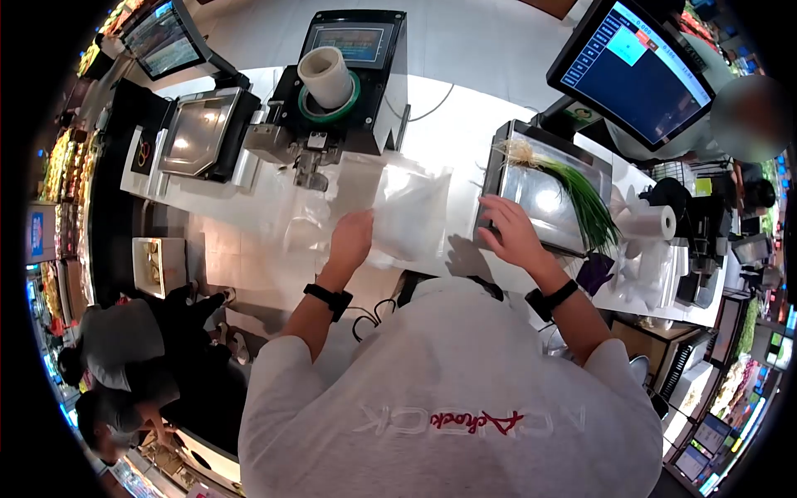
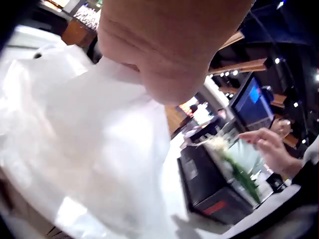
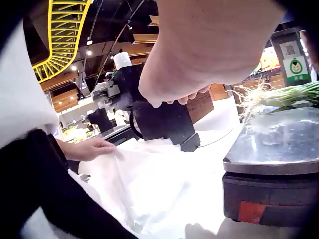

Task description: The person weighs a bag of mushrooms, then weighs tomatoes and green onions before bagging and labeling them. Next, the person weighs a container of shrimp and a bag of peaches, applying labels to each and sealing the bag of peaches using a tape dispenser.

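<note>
A clear plastic bag (image 1: 413, 207) (image 2: 94, 144) (image 3: 149, 181) hangs from the fingers of my left hand (image 1: 354, 238) (image 2: 159, 45) (image 3: 88, 149), which pinches its edge. My right hand (image 1: 510, 232) (image 2: 271, 149) (image 3: 204, 45) is raised at the scale's left edge, fingers apart and holding nothing. Green onions (image 1: 581, 195) (image 2: 241, 174) (image 3: 294, 97) lie across the metal plate of the scale (image 1: 531, 203) (image 3: 279, 144), white roots at the far left and green tops hanging over the near right side.
A machine with a white tape roll (image 1: 325, 77) stands beyond the bag. Another scale (image 1: 199, 133) is at the left, a lit screen (image 1: 631, 70) at the right. Bag rolls (image 1: 652, 224) lie right of the onions. A blurred person stands behind the right screen; others are at lower left.
</note>
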The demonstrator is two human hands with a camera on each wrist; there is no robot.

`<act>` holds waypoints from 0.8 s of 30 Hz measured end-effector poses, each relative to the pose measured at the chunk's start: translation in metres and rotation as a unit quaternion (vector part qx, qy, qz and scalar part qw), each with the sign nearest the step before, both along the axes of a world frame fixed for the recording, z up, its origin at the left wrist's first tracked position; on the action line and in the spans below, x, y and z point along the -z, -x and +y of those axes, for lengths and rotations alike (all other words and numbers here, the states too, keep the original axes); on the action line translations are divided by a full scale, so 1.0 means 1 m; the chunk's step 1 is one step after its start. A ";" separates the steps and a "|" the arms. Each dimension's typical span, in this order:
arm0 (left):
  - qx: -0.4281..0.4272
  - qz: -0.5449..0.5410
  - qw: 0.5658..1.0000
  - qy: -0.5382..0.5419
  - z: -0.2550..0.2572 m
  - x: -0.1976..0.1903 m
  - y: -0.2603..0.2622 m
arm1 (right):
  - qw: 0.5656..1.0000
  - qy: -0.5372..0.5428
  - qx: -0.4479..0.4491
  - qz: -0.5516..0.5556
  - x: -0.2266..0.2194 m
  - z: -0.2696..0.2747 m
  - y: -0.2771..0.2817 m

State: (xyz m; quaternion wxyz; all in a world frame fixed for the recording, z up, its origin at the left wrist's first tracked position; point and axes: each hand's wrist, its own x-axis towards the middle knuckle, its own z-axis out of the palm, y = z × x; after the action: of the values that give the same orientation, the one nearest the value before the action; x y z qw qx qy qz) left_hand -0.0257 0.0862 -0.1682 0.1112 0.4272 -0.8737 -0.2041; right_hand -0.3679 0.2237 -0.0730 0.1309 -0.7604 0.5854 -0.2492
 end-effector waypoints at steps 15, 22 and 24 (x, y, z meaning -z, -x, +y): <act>-0.166 0.382 0.718 -0.558 0.003 -0.147 0.092 | 0.994 -0.009 0.081 -0.066 0.030 -0.008 -0.032; -0.068 0.117 0.945 -0.297 -0.016 -0.106 0.077 | 0.971 0.019 0.145 -0.189 0.007 0.041 0.026; 0.014 0.006 0.979 -0.205 -0.008 -0.107 0.084 | 0.962 -0.063 0.130 -0.229 -0.010 0.058 0.044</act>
State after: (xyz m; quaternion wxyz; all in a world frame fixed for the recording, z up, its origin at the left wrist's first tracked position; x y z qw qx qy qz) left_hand -0.1099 0.0778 -0.0609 0.0237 0.4272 -0.8188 -0.3827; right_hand -0.4124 0.2821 -0.0628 0.2760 -0.5902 0.6482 -0.3941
